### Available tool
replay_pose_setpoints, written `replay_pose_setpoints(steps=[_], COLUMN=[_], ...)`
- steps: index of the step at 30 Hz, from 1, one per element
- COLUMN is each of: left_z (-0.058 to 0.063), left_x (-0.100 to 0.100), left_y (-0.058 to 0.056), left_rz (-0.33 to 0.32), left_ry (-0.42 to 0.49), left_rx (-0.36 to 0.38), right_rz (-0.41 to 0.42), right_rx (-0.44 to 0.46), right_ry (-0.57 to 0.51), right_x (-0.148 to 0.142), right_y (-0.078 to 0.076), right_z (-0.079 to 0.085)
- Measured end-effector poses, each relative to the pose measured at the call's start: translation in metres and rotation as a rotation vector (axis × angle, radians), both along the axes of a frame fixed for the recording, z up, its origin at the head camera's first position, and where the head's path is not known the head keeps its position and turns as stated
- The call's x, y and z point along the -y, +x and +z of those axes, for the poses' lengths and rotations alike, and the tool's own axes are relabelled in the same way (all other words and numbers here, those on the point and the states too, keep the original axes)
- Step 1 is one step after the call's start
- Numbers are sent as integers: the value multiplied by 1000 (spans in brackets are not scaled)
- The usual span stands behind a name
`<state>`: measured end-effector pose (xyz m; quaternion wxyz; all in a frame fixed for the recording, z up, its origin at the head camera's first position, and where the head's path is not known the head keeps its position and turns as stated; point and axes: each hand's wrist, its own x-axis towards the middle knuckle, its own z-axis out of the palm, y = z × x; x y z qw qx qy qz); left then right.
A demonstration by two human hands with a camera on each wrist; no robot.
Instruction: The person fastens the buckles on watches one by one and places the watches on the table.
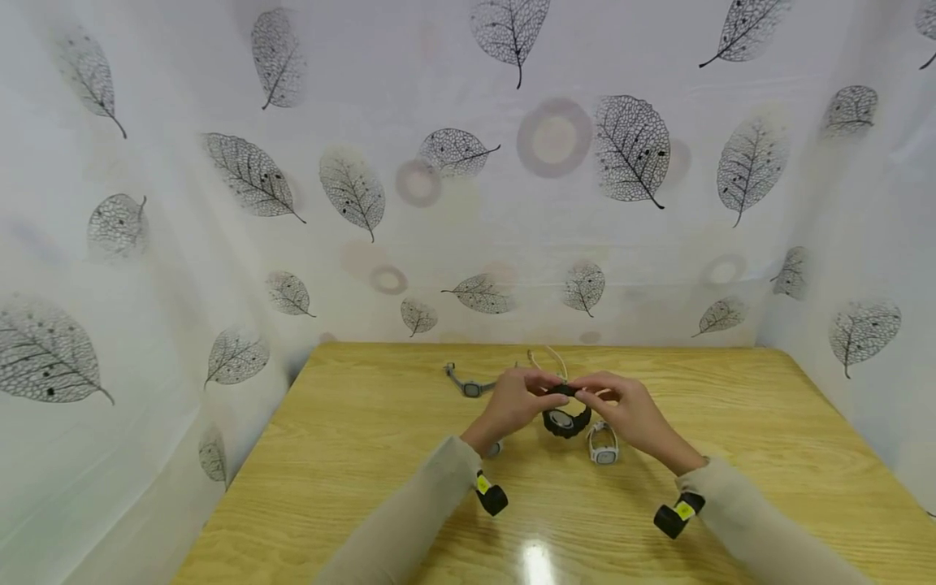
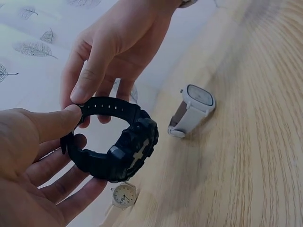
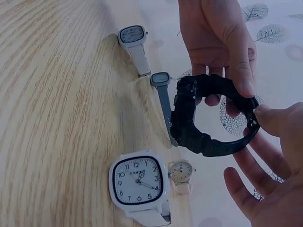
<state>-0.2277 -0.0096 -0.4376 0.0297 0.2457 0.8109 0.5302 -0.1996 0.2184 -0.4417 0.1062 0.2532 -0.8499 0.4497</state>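
Observation:
A black sports watch (image 1: 561, 421) hangs between my hands above the table, its strap looped into a ring with the case lowest in the head view. My left hand (image 1: 515, 400) pinches the strap between thumb and fingers. From the other side, my right hand (image 1: 621, 408) pinches the same strap. In the left wrist view the two thumbs meet near the strap's joined ends, and a row of holes shows along the black strap (image 2: 106, 105). Whether the buckle is fastened, I cannot tell.
On the wooden table (image 1: 351, 487) lie a white square watch (image 1: 604, 447), a grey watch (image 1: 471, 389), a watch (image 1: 495, 448) partly hidden by my left wrist, and a pale-strapped round watch (image 3: 181, 171) behind the hands. A leaf-patterned curtain (image 1: 453, 227) surrounds the table's back and sides.

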Motion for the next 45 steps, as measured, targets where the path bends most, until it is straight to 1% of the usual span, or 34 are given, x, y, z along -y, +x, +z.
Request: replay_pose_setpoints(steps=[4, 8, 10, 15, 20, 24, 27, 29, 32, 35, 39, 41, 45], left_z=[-2, -3, -2, -3, -5, -6, -7, -9, -13, -20, -28, -29, -31], left_x=[0, 1, 1, -1, -2, -2, 0, 2, 7, 11, 12, 11, 10], left_y=[0, -1, -1, -3, -6, -7, -7, -6, -3, 2, 7, 9, 8], left_rz=[33, 55, 46, -4, -23, -44, -58, -69, -90, -132, -177, -178, -145], left_ry=[3, 17, 28, 25, 33, 59, 66, 72, 66, 74, 131, 157, 168], left_rx=[24, 61, 67, 50, 50, 68, 73, 63, 15, -37, -65, -69, -76], right_rz=[-41, -59, -61, -37, -35, -25, -8, 0, -2, 3, 8, 6, 21], right_rx=[16, 28, 28, 11, 14, 55, 109, 147, 214, 274, 315, 328, 340], right_ry=[16, 19, 15, 15, 18, -6, -31, -45, -76, -111, -124, -114, -117], right_x=[-3, -7, -7, -7, -6, -6, -7, -9, -14, -19, -23, -24, -21], right_y=[0, 1, 1, 0, 0, -1, -4, -6, -9, -14, -20, -21, -23], right_z=[-4, -6, -7, -7, -6, -5, -3, 0, 4, 6, 7, 8, 9])
